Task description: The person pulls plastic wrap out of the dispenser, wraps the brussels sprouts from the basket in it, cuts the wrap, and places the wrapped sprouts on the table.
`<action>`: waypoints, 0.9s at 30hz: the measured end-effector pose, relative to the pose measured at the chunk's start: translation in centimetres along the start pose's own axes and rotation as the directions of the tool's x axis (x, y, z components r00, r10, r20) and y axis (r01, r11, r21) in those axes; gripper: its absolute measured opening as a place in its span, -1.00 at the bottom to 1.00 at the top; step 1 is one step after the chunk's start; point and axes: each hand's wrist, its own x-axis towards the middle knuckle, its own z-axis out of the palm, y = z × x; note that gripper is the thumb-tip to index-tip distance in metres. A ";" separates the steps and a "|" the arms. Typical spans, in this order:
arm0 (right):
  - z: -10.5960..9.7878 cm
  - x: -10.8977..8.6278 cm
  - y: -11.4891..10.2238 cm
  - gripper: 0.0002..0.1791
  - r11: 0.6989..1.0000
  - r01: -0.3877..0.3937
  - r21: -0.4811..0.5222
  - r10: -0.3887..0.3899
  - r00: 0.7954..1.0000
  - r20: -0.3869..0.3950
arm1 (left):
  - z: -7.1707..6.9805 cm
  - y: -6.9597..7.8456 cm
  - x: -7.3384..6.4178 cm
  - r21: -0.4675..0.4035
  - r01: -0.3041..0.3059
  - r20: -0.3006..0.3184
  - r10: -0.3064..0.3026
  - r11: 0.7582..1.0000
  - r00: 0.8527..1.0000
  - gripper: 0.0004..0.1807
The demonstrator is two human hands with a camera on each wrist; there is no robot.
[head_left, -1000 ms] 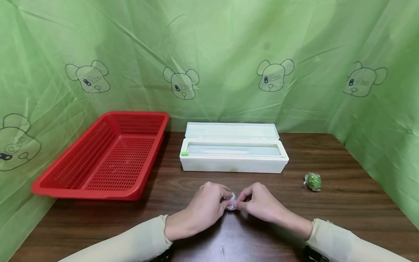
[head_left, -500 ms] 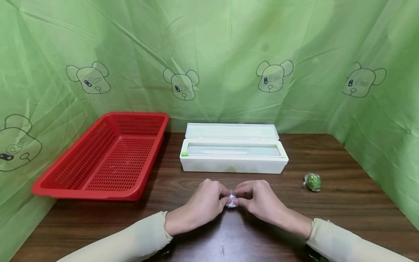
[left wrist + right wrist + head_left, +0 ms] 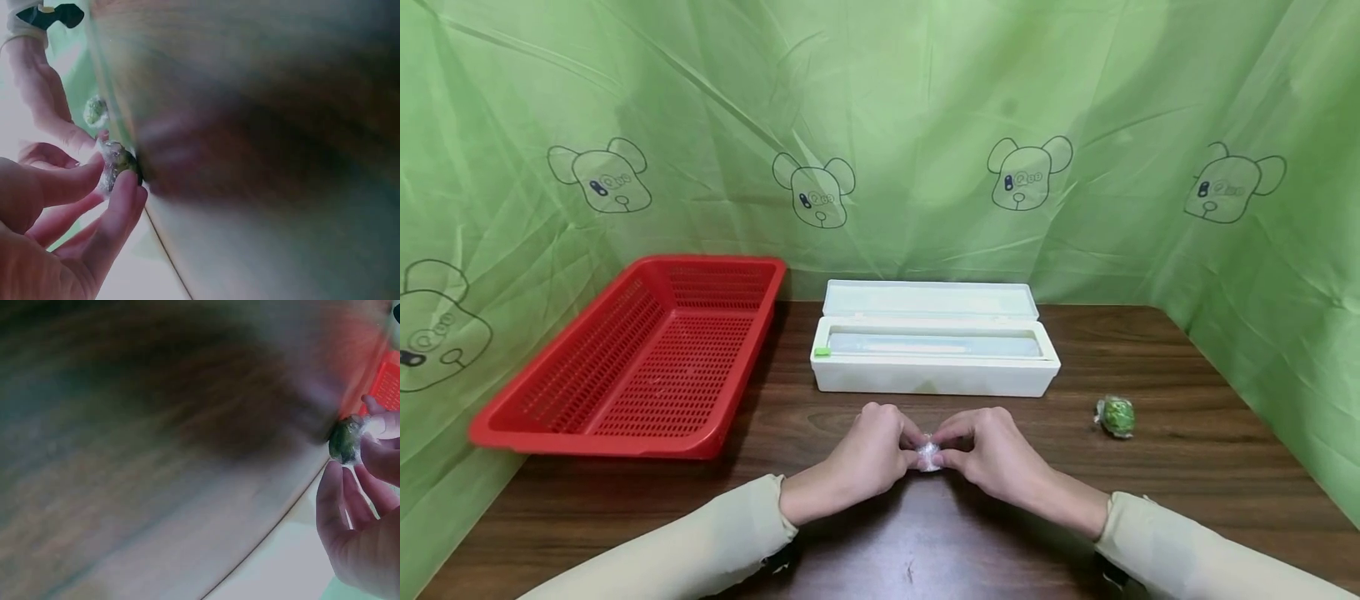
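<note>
In the head view, both hands meet over the table around a small round bundle in crinkled clear film (image 3: 929,457). Up close in the right wrist view it is a dark green ball (image 3: 341,442) with film gathered on its top. My left hand (image 3: 871,447) pinches the film from the left between thumb and fingers. From the other side my right hand (image 3: 1000,454) pinches it the same way. The fingers cover parts of the bundle. To the right lies a second green ball in clear film (image 3: 1117,417), apart from both hands.
Behind the hands stands a white cling film box (image 3: 936,379), its lid raised and a small green slider at its left end. A red perforated basket (image 3: 602,446) occupies the left of the brown wooden table (image 3: 1180,500). Green cloth (image 3: 917,100) hangs around the table.
Both hands have risen slightly in the head view with the bundle. The right fingers have shifted from the film's edge to a thumb-and-finger pinch opposite the left hand.
</note>
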 end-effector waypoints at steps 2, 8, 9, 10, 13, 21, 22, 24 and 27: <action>-0.2 0.1 0.0 -0.87 1.000 -0.023 0.019 0.023 1.000 0.018 | -0.1 -0.1 0.0 -0.032 0.010 0.004 -0.010 0.999 1.000 -0.85; -0.5 0.2 0.2 -0.91 0.993 -0.101 0.065 0.098 0.994 0.049 | -0.5 -0.2 -0.1 -0.168 0.063 0.047 -0.056 0.984 0.997 -0.86; -0.5 0.2 0.2 -0.90 0.992 -0.104 0.066 0.101 0.994 0.048 | -0.5 -0.2 0.0 -0.177 0.071 0.047 -0.064 0.982 0.997 -0.87; -0.5 0.3 0.2 -0.90 0.992 -0.107 0.071 0.104 0.994 0.046 | -0.5 -0.2 0.0 -0.181 0.077 0.044 -0.070 0.980 0.997 -0.87; -0.6 0.5 0.2 -0.90 0.988 -0.123 0.092 0.119 0.992 0.051 | -0.5 -0.2 0.2 -0.186 0.083 0.027 -0.079 0.979 0.996 -0.86; -1.1 1.1 0.3 -0.85 0.937 -0.293 0.193 0.273 0.954 0.125 | -0.5 -0.3 0.6 -0.260 0.150 0.032 -0.147 0.954 0.989 -0.86; -1.1 1.1 0.3 -0.81 0.925 -0.320 0.203 0.298 0.945 0.132 | -0.6 -0.4 0.7 -0.275 0.164 0.035 -0.161 0.947 0.986 -0.85; -1.2 1.1 0.3 -0.72 0.904 -0.366 0.222 0.337 0.928 0.155 | -0.7 -0.5 0.7 -0.308 0.202 0.054 -0.195 0.930 0.979 -0.81; -1.3 1.1 0.3 -0.64 0.890 -0.405 0.209 0.368 0.909 0.197 | -0.8 -0.9 0.8 -0.342 0.262 0.105 -0.240 0.903 0.965 -0.76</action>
